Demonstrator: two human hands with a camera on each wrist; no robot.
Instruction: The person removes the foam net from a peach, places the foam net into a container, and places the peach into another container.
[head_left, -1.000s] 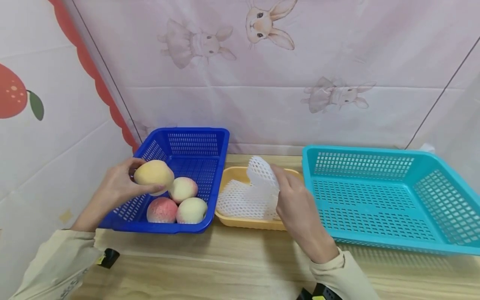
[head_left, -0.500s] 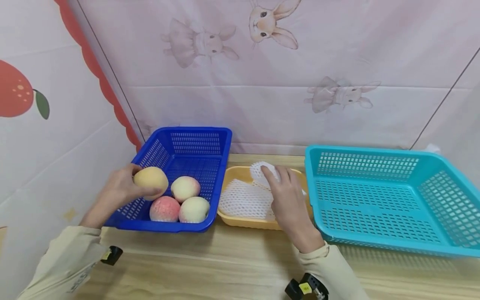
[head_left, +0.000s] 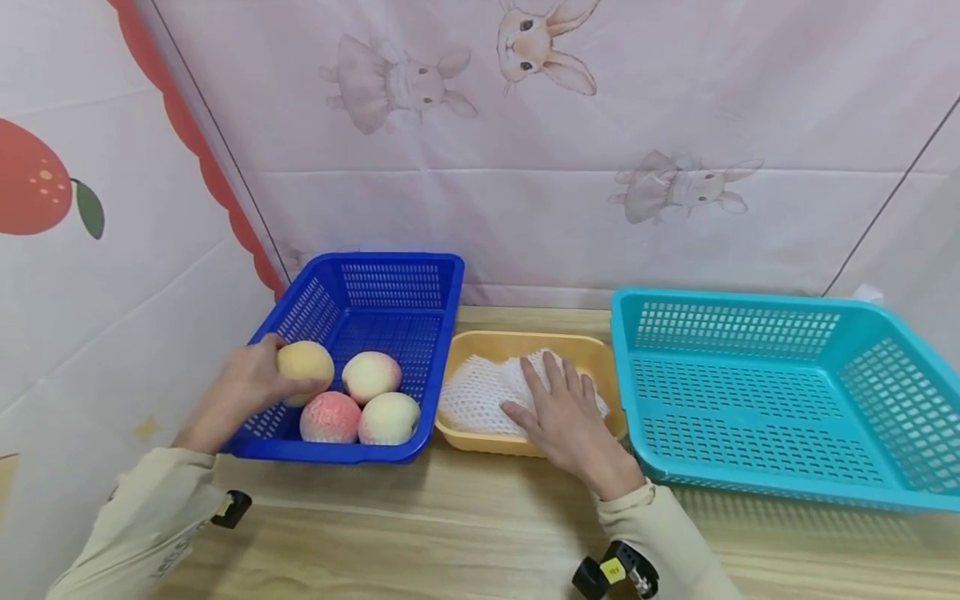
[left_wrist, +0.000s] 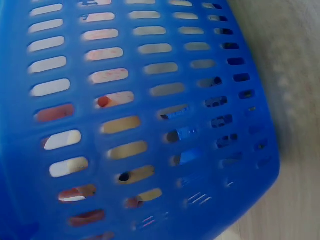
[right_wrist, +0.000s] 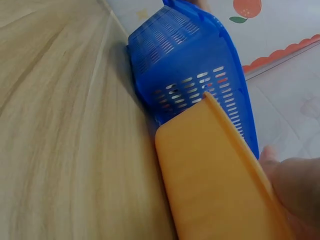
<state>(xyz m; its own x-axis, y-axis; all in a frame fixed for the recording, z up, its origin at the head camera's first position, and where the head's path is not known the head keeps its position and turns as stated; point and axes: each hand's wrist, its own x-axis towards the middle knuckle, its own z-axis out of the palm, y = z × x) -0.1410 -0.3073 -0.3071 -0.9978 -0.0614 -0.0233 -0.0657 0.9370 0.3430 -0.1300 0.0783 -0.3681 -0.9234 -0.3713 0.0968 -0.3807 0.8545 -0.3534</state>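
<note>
In the head view my left hand (head_left: 246, 385) grips a yellow peach (head_left: 306, 362) at the left side of the blue basket (head_left: 437, 367). Several other peaches share the basket, among them a red one (head_left: 330, 418) touching a pale one (head_left: 388, 419). My right hand (head_left: 564, 423), fingers spread and straight, rests on white foam fruit nets (head_left: 480, 396) in the yellow tray (head_left: 517, 339). The left wrist view is filled by the perforated basket wall (left_wrist: 125, 90), which mostly hides the hand. From the right wrist the tray's outer wall (right_wrist: 210, 170) shows beside my thumb (right_wrist: 295, 175).
A turquoise basket (head_left: 738, 298) stands right of the yellow tray on the wooden table (head_left: 420, 533). The blue basket is left of the tray, close to it. A rabbit-print backdrop (head_left: 525, 225) rises behind them, and a white panel (head_left: 135, 300) borders the left.
My right hand has lowered a foam net into the yellow tray, let it go and spread its fingers over it. The left hand has lowered the yellow peach slightly.
</note>
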